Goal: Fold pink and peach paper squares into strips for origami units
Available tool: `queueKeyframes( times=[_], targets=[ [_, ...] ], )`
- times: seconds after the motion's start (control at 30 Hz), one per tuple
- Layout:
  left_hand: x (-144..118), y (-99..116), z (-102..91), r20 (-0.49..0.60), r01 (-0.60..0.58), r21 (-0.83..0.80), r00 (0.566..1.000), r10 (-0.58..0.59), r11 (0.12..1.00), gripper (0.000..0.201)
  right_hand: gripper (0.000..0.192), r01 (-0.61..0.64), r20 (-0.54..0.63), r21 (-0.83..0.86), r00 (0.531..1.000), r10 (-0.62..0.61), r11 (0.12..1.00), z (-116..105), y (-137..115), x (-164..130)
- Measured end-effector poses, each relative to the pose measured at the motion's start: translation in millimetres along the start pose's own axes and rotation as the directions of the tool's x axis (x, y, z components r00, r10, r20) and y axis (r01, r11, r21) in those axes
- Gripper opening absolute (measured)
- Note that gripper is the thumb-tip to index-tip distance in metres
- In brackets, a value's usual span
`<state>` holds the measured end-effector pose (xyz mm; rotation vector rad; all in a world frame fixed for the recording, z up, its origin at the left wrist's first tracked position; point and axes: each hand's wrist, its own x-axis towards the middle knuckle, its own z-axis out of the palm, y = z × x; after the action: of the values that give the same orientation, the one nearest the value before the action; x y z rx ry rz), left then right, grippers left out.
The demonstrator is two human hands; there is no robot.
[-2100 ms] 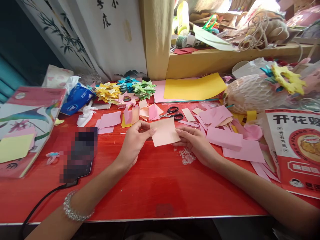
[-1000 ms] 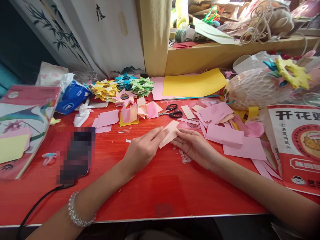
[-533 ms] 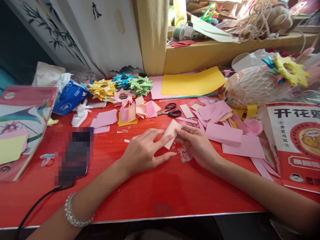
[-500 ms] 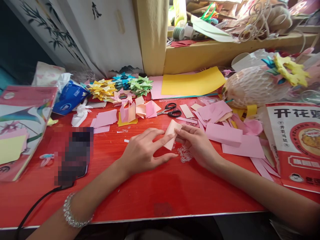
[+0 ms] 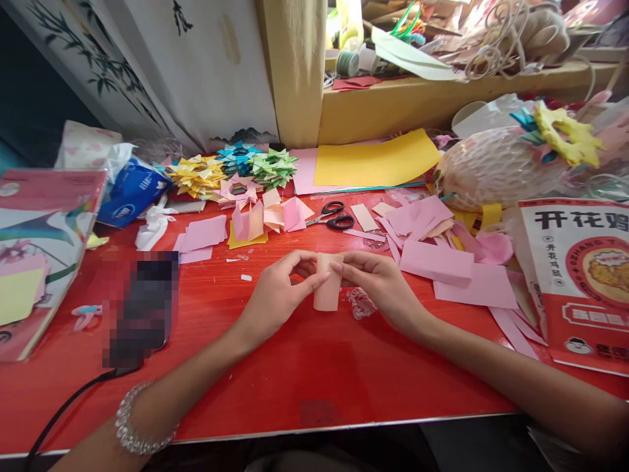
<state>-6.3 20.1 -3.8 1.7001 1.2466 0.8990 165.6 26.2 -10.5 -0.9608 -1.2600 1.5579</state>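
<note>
Head view: my left hand (image 5: 275, 292) and right hand (image 5: 378, 285) pinch a folded peach paper (image 5: 327, 288) above the red surface (image 5: 295, 367); light, limp, easily creased, best held by its edges.

A peach paper slip (image 5: 327, 288) over a glossy red table (image 5: 295, 367), black-handled scissors (image 5: 334, 216), seemingly bamboo-painted white hanging (image 5: 147, 72).

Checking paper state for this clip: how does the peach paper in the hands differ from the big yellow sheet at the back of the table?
The peach paper is small, folded into a narrow strip and pinched upright by the left hand and right hand. The yellow sheet is far larger, unfolded, lying flat and untouched. Both are plain coloured craft paper.
</note>
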Motion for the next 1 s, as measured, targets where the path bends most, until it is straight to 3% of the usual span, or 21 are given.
queueKeyframes(
  times=[0.33,0.8,1.0],
  targets=[
    [-1.1,4.8,0.7,0.023,0.029,0.011,0.999,-0.029,1.0,0.023,0.017,-0.008,-0.005,-0.011,1.0,0.008,1.0,-1.0,2.9,-0.8],
    [-1.7,2.8,2.6,0.047,0.014,0.012,0.999,-0.015,1.0,0.021,0.022,-0.007,-0.035,-0.16,0.999,0.001,0.987,-2.8,2.8,-1.0],
    [-1.5,3.0,2.4,0.026,0.027,0.033,0.999,-0.028,0.999,0.021,0.013,-0.023,-0.04,0.039,0.999,0.024,0.999,0.9,2.3,-0.3]
  ],
)
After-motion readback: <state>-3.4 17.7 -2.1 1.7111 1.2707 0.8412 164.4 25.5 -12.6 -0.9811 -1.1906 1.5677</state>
